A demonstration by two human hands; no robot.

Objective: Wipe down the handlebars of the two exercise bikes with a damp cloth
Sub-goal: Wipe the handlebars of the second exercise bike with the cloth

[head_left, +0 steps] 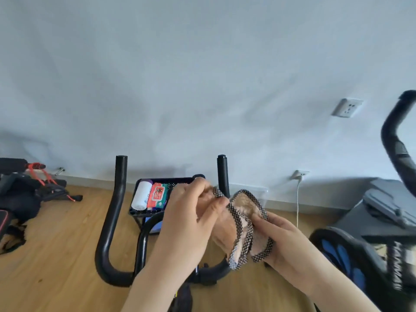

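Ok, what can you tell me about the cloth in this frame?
The cloth is a fluffy tan piece edged with black-and-white checked trim, bunched into loose folds. It is held up over the near bike's black handlebars. The left hand pinches its upper edge; the right hand grips its lower folds. Whether it is damp cannot be told.

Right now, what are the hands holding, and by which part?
Both hold the cloth. The left hand pinches its checkered edge near the upper end, and the right hand grips the bunched lower part.
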